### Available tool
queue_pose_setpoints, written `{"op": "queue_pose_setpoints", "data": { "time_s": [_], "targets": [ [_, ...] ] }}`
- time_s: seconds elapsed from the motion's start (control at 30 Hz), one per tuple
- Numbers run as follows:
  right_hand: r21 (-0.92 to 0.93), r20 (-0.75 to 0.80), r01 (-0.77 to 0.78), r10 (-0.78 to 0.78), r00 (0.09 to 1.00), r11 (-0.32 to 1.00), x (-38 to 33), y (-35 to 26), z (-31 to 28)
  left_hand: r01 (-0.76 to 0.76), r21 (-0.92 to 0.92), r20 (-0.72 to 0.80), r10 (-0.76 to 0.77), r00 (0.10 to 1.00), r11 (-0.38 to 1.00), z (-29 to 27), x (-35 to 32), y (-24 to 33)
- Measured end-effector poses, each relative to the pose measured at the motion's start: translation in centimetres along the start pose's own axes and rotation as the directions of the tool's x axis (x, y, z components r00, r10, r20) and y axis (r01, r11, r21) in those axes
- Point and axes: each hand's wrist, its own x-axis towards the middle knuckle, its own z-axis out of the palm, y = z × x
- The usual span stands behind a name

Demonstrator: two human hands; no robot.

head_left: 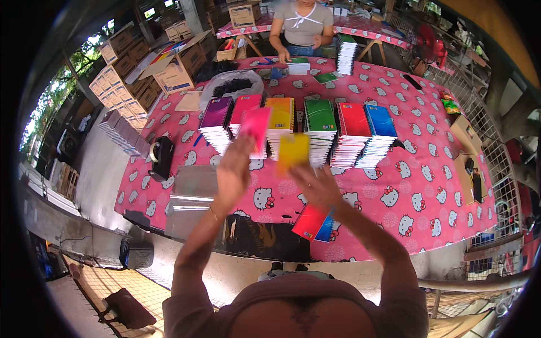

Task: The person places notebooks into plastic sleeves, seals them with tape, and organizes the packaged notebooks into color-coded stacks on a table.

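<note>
Because the six notebook stacks stand sorted by colour in one row, the head view shows each hand lifting one book off them: the left hand pinches a pink notebook, the right hand grips a yellow notebook, both blurred, just above the pink patterned tablecloth.

Pink notebook, blurred, held upright above the pink stack; yellow notebook, blurred, held tilted before the yellow stack; red notebook and blue notebook overlapping at the bench's near edge.
</note>
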Motion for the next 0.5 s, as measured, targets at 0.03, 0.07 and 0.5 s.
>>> {"op": "queue_pose_setpoints", "data": {
  "time_s": [0.03, 0.07, 0.5],
  "targets": [
    [-0.052, 0.053, -0.009, 0.012, 0.999, 0.999, -4.4, -1.5, -0.8, -0.052, -0.038, 0.012, 0.052, 0.999, 0.998, 0.2, -2.1, 2.6],
    [0.076, 0.126, -0.074, 0.064, 0.99, 0.994, -8.6, -3.2, -1.2, -0.164, -0.134, 0.024, 0.169, 0.985, 0.977, 1.2, -5.0, 4.5],
    [-0.24, -0.151, -0.51, 0.488, 0.86, 0.826, -4.4, 13.6, -2.0, -0.121, -0.051, 0.106, 0.126, 0.986, 0.991, 14.5, 7.9, 7.7]
  ]
}}
